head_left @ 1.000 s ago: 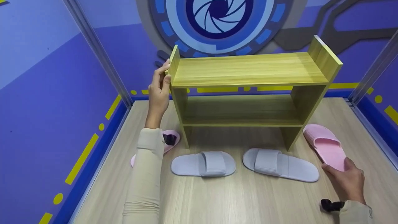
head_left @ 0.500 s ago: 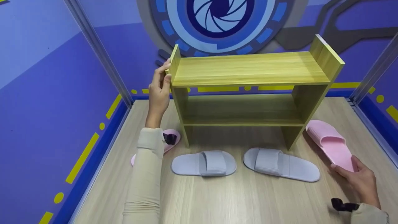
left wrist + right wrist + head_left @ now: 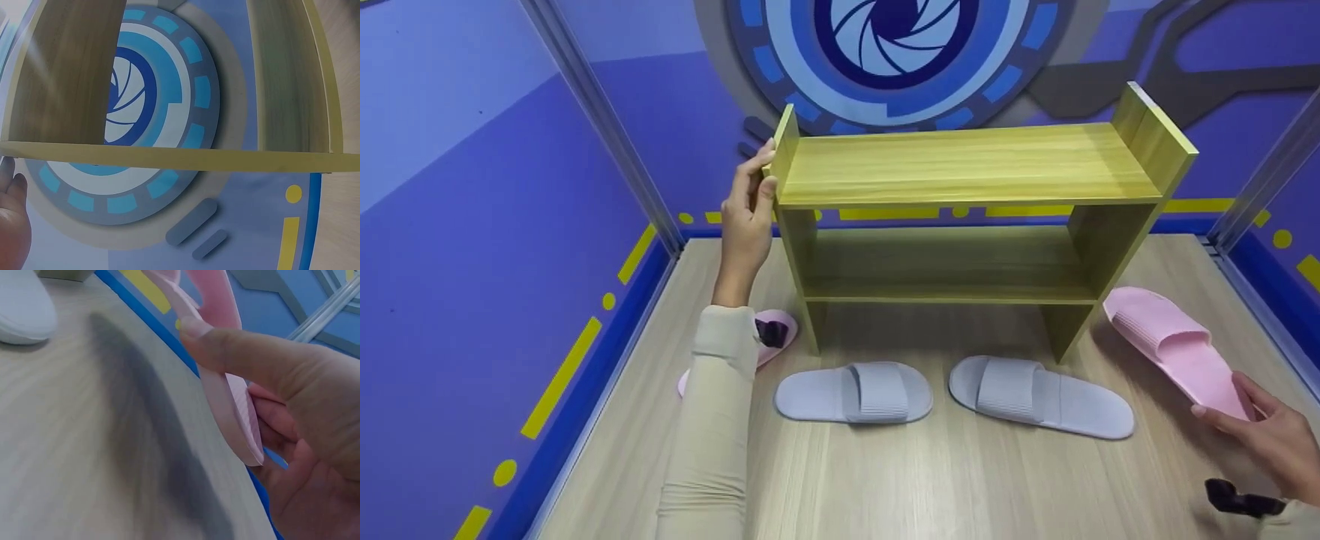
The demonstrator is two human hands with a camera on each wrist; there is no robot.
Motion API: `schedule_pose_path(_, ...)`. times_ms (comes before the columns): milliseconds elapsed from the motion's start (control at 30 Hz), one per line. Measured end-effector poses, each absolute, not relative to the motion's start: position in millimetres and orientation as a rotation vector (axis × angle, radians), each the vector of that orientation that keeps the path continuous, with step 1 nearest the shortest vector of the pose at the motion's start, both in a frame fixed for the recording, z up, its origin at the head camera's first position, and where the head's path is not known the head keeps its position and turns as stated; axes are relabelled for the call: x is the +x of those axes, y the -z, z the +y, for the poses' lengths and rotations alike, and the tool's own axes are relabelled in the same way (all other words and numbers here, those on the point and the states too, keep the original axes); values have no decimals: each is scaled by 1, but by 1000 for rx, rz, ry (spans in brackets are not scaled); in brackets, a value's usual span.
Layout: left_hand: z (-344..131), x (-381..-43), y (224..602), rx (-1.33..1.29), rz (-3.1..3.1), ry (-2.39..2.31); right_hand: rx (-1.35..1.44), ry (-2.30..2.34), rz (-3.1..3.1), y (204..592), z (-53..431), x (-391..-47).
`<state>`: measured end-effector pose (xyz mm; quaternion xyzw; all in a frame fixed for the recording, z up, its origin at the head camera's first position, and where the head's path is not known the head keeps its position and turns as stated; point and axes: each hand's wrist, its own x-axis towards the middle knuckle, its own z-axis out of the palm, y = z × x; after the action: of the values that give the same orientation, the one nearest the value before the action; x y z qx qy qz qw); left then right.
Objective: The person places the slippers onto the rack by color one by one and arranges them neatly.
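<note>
In the head view my right hand [image 3: 1279,442] pinches the heel end of a pink slipper [image 3: 1177,341]. Its thumb and fingers take the sole from both sides in the right wrist view, where the slipper [image 3: 216,391] hangs tilted above its own shadow. My left hand [image 3: 746,206] touches the outer face of the left side panel of a wooden shelf rack [image 3: 960,165]; fingertips and thumb lie against the board near its top. From the left wrist, that hand [image 3: 14,219] shows beside the panel edge. A second pink slipper [image 3: 787,334] is partly hidden behind the left sleeve.
A grey slipper [image 3: 840,394] and its mate [image 3: 1046,397] lie in front of the rack on the wood-patterned floor [image 3: 922,487]. Blue printed walls [image 3: 510,187] stand at the back and both sides, with metal corner posts [image 3: 604,127].
The right hand has moved rightward, carrying the pink slipper up off the floor and away from the rack. The left hand keeps its place on the side panel.
</note>
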<state>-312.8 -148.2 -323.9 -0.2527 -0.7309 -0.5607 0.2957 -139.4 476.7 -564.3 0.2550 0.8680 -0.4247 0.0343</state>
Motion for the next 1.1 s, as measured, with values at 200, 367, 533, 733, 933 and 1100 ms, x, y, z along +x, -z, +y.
schedule_pose_path(200, -149, -314, 326, -708, -1916, 1459, 667, 1257, 2678, 558, 491, -133)
schedule_pose_path(367, -150, -314, 326, -722, -1915, 1450, 611, 1383, 2642, 558, 498, -128)
schedule_pose_path(533, -150, -314, 326, -713, -1917, 1456, 483, 1311, 2768, 561, 505, -120)
schedule_pose_path(733, -150, -313, 326, -704, -1919, 1467, 271, 1299, 2863, 563, 510, -113)
schedule_pose_path(933, -149, -313, 326, -697, -1923, 1479, 150, 1288, 2825, 571, 524, -114)
schedule_pose_path(1100, -149, -313, 325, -701, -1917, 1470, 21, 1338, 2833, 574, 528, -113)
